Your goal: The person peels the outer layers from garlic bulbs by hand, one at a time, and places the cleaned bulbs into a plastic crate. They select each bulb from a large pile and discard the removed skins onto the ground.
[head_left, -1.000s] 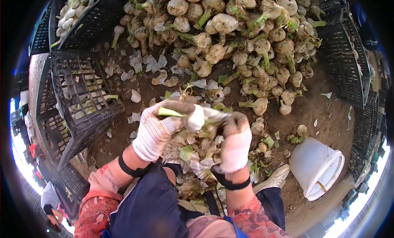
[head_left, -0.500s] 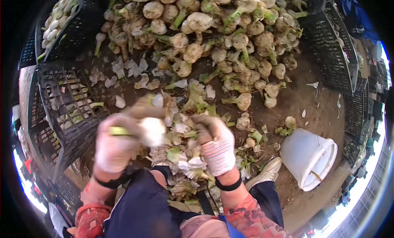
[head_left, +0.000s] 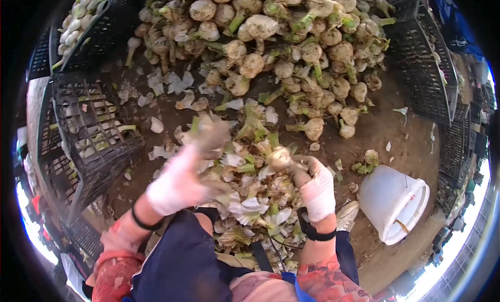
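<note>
My right hand [head_left: 314, 187], in a soiled white glove, pinches a garlic bulb [head_left: 279, 158] with its root side and some skin showing. My left hand [head_left: 182, 171], gloved too, is smeared by motion to the left of it; its fingers and thumb are spread apart, and I see no bulb between them. Below both hands lies a heap of peeled skins and leaf scraps [head_left: 252, 205] between my feet. Ahead rises a large pile of soil-stained garlic bulbs [head_left: 255, 28] with cut green stems.
On the left, a black crate [head_left: 96, 125] holds pale bulbs, and another crate [head_left: 104, 31] behind it holds clean white ones. Black crates [head_left: 416, 62] stand on the right. A white bucket [head_left: 388, 198] lies tipped on the dirt floor near my right foot.
The white bulb that was in my left hand is no longer visible there; that hand has moved right and opened. My right hand has shifted right and now holds a garlic bulb.
</note>
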{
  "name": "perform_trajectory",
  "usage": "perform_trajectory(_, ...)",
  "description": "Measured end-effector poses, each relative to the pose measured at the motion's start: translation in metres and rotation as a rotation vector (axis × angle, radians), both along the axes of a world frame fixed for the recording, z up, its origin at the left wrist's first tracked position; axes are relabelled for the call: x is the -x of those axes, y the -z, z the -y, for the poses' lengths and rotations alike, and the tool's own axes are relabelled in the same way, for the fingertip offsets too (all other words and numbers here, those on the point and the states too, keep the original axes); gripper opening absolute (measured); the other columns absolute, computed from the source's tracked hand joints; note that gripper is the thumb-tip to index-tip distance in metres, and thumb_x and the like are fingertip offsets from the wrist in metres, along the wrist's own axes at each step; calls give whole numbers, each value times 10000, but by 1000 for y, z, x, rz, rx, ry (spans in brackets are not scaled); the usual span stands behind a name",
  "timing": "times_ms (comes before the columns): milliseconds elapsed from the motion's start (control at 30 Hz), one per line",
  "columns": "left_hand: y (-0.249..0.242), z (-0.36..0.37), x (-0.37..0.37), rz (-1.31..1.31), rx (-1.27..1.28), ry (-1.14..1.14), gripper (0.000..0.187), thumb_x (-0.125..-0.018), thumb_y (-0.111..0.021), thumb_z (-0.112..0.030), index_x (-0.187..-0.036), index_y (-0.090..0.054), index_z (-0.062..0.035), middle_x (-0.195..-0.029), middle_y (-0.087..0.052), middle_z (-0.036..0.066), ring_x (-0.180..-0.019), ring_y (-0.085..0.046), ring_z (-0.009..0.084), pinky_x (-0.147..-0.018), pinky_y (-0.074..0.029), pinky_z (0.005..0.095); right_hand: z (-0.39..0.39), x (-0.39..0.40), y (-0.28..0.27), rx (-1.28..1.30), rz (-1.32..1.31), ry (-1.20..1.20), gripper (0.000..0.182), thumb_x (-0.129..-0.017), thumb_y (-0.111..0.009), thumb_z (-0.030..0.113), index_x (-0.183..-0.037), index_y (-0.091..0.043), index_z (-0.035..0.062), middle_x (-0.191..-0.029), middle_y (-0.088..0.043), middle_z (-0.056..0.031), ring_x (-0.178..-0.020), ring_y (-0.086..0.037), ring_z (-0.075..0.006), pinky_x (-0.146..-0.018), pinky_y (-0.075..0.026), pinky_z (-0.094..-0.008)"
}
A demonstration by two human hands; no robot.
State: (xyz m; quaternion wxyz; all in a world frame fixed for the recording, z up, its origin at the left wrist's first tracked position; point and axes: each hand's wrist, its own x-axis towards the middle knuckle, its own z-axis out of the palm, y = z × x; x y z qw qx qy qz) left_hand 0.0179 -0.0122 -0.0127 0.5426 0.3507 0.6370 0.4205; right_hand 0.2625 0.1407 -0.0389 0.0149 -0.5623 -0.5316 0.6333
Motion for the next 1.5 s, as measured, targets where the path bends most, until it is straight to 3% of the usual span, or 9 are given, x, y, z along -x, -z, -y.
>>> perform_trajectory(67, 11, -21, -12, -336, -127, 316, 952, -745, -831, -87, -1547, -317, -89, -1507, -409, 195, -1370, -446, 344, -1134, -391, 411, 6, 27, -29, 84, -125, -109, 257, -887, -640, 68, -1123, -669, -30, -818, -704, -72, -750, -634, -92, -672, -505, -239)
perform_trajectory(200, 9, -31, -20, 76, -43, 105, 877, -752, -848, -31, -1504, -399, -74, -1407, -552, 111, -1277, -542, 229, -1066, -448, 362, 16, 47, -37, 370, -568, 274, 416, -878, -643, 34, -1284, -579, -26, -1097, -676, -70, -909, -622, -85, -771, -500, -235)
perform_trajectory(700, 16, -8, -19, -169, -155, 134, 905, -730, -896, -167, -1492, -419, -55, -1337, -603, 161, -1221, -601, 287, -1027, -466, 358, 32, 56, -24, 457, -573, 189, 466, -842, -744, 53, -1266, -568, -26, -1145, -662, -95, -999, -643, -154, -877, -525, -283)
perform_trajectory(767, 15, -7, -23, 322, -31, -70, 891, -751, -896, -197, -1489, -423, -36, -1373, -588, 132, -1263, -562, 222, -1055, -448, 348, 33, 54, -24, 458, -568, 164, 457, -853, -736, 69, -1269, -570, -23, -1152, -661, -86, -997, -638, -145, -871, -520, -275)
perform_trajectory(1033, 6, -9, -18, 279, 92, -44, 850, -771, -881, -165, -1476, -431, -14, -1361, -587, 80, -1241, -549, 161, -1051, -445, 324, 26, 58, -17, 509, -393, 61, 369, -861, -685, 70, -1212, -608, -13, -1084, -671, -70, -934, -630, -138, -841, -515, -288)
perform_trajectory(1100, -2, -12, -16, 381, 116, -112, 804, -786, -866, -157, -1460, -453, -12, -1351, -591, 86, -1219, -562, 152, -1026, -462, 313, 33, 62, -14, 165, -509, -33, 305, -845, -619, 26, -1147, -631, -18, -1010, -676, -92, -899, -637, -161, -839, -515, -299)
perform_trajectory(1267, 13, -7, -5, 987, 287, -191, 587, -934, -650, -261, -1408, -473, 36, -1021, -697, 111, -776, -672, 139, -636, -539, 260, 42, 61, 8, -167, -446, -30, 289, -827, -472, -60, -1043, -654, 2, -1008, -671, -72, -910, -629, -144, -842, -494, -261)
perform_trajectory(1400, 12, -19, -11, 468, 291, -300, 644, -951, -621, -279, -1463, -388, 34, -969, -698, 91, -656, -645, 134, -561, -518, 257, 34, 57, 10, -120, -467, -85, 331, -768, -527, -63, -1085, -624, -42, -1108, -596, -138, -1035, -611, -226, -905, -493, -308)
perform_trajectory(1500, 19, -17, -29, 257, 183, -228, 691, -872, -708, -84, -1486, -395, -28, -1134, -673, 81, -945, -637, 127, -837, -511, 274, 47, 69, 2, -105, -632, 145, 312, -812, -560, -83, -1113, -611, -22, -1157, -599, -103, -1052, -593, -177, -923, -484, -282)
